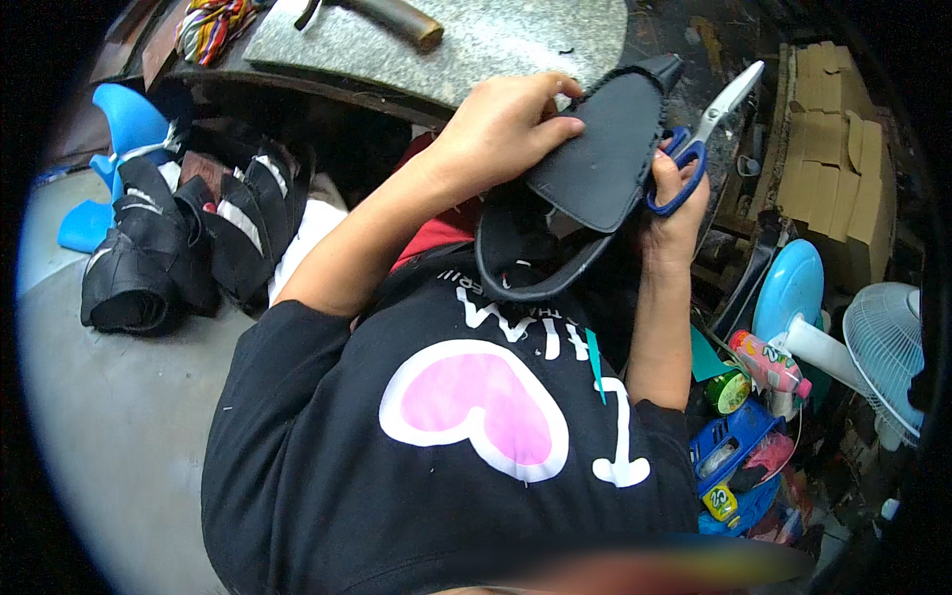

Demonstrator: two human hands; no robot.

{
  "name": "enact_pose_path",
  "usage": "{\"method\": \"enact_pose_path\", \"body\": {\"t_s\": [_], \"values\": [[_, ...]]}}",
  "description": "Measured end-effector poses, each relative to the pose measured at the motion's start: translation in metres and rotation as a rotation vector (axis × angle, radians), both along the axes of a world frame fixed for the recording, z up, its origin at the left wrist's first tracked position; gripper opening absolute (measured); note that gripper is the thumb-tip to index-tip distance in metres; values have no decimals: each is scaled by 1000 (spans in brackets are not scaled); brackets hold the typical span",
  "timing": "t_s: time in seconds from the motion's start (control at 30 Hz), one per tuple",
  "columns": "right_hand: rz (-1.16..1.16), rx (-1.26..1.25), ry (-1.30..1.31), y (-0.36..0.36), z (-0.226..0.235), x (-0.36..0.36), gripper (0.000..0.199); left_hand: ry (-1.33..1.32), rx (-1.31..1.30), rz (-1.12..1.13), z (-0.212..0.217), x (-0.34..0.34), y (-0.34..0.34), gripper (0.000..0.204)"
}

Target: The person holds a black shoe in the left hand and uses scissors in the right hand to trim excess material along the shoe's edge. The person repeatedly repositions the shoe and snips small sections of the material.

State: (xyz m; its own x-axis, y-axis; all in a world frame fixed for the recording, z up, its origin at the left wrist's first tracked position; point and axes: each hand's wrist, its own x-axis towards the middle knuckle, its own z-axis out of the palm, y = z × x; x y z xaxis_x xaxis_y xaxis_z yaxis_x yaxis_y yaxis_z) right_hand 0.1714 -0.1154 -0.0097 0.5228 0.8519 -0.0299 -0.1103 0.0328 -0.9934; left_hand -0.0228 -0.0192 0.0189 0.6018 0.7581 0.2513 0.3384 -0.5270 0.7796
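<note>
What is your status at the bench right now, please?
Left hand grips black shoe upper from above. Right hand holds blue-handled scissors, blades open, at its edge. Nothing blocking.

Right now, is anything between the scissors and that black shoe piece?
Nothing visible. The right hand holds the blue-handled scissors right against the edge of the black shoe piece, which the left hand grips from the other side.
</note>
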Motion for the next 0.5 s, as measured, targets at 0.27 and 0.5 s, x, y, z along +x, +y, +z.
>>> {"method": "enact_pose_path", "body": {"t_s": [0.27, 0.5], "values": [[64, 57, 72, -7, 12, 9, 26, -88, -297, -89, 9, -3, -8, 38], [85, 23, 127, -6, 15, 2, 28, -48, 523, 109, 17, 17, -11, 43]]}}
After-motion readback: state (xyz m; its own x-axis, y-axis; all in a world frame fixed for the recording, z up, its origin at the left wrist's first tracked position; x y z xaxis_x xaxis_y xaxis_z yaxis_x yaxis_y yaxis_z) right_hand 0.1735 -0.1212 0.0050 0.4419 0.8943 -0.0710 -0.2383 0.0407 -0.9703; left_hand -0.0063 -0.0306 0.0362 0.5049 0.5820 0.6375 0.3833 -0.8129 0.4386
